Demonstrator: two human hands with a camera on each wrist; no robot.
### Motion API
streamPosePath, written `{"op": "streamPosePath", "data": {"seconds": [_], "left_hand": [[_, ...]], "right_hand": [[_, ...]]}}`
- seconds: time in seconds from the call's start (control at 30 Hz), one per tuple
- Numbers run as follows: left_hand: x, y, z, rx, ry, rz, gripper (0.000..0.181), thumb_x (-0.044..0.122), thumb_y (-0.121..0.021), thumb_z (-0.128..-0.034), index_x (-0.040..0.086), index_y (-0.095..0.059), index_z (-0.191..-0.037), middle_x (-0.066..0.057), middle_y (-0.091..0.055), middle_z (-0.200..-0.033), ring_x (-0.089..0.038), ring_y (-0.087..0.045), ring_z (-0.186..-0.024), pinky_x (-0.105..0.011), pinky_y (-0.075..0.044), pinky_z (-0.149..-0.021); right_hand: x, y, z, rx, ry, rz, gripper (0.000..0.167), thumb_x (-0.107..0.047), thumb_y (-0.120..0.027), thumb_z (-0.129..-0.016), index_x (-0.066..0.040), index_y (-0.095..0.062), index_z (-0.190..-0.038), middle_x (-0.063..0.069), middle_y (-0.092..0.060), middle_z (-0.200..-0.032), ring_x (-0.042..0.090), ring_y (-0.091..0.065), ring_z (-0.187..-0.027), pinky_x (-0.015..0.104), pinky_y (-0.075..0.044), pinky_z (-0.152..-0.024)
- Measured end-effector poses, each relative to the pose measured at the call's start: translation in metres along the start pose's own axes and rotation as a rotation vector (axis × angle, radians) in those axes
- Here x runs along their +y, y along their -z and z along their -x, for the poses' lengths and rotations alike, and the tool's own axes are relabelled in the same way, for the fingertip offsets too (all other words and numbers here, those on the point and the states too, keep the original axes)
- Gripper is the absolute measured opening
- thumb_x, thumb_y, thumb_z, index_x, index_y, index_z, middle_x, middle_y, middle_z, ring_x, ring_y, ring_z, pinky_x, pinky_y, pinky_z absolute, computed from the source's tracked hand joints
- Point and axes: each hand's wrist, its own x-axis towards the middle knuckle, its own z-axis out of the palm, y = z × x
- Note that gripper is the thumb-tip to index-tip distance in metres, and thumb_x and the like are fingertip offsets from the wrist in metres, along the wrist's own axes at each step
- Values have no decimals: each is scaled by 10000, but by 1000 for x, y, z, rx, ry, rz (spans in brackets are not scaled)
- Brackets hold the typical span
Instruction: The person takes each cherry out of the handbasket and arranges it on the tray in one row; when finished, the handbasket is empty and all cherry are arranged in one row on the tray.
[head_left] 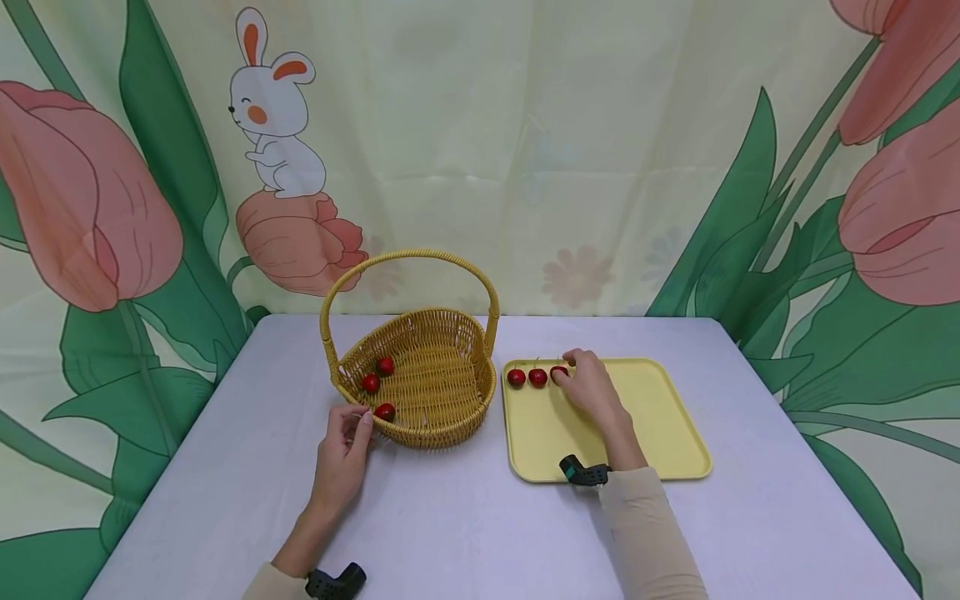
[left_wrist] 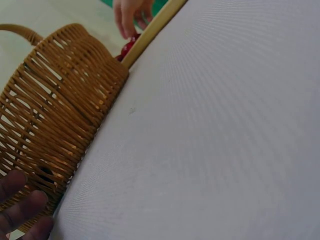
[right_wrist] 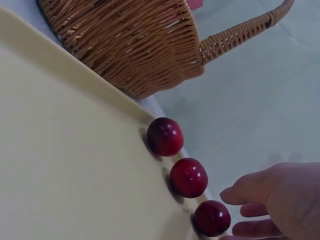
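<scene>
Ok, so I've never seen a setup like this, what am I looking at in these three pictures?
There's no machine working here, just a person's left hand and right hand. One picture comes from a camera worn on the head, looking forward and down; the other two come from small cameras, one on each wrist. On the table are a basket with three cherries inside and, to its right, a yellow tray with three more in a row. The left hand is at the basket's front; the right hand is at the row's rightmost cherry. I can't tell whether either has a firm hold.
</scene>
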Motion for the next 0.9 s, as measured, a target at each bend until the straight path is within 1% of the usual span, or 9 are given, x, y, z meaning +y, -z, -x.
{"op": "streamPosePath", "data": {"seconds": [0.2, 0.37, 0.67, 0.8, 0.9], "left_hand": [[1, 1, 0, 2, 0, 6, 220, 232, -499, -1062, 107, -496, -1244, -86, -678, -1083, -273, -648, -876, -261, -589, -745], [1, 1, 0, 1, -4, 11, 222, 233, -497, -1063, 106, -494, -1245, -84, -673, -1085, -271, -648, -877, -260, -590, -746], [0, 1, -1, -2, -6, 23, 215, 223, -498, -1063, 104, -495, -1242, -85, -677, -1082, -285, -648, -875, -265, -593, -748], [-1, 0, -1, -7, 2, 19, 226, 236, -495, -1064, 100, -492, -1245, -90, -671, -1086, -280, -645, -880, -258, -590, -750], [-2, 0, -1, -12, 6, 18, 235, 248, -492, -1066, 100, -488, -1249, -93, -664, -1097, -280, -644, -888, -259, -590, -753]], "right_hand": [[-6, 4, 1, 13, -3, -14, 450, -209, -603, -967, 61, -559, -1325, 258, -570, -1306, 390, -549, -1196, 521, -478, -1009], [-14, 7, 2, 37, 3, -21, 441, -211, -586, -960, 42, -566, -1320, 239, -567, -1306, 361, -576, -1098, 494, -511, -942], [-33, 14, 6, 83, 61, -23, 422, -245, -609, -968, 19, -589, -1297, 191, -588, -1253, 293, -631, -954, 426, -537, -833], [-44, 18, 10, 108, 85, -32, 398, -254, -617, -968, 3, -606, -1271, 171, -600, -1226, 273, -623, -934, 401, -535, -798], [-52, 20, 13, 131, 109, -44, 383, -252, -624, -966, -1, -613, -1255, 164, -604, -1213, 279, -628, -944, 406, -544, -795]]}}
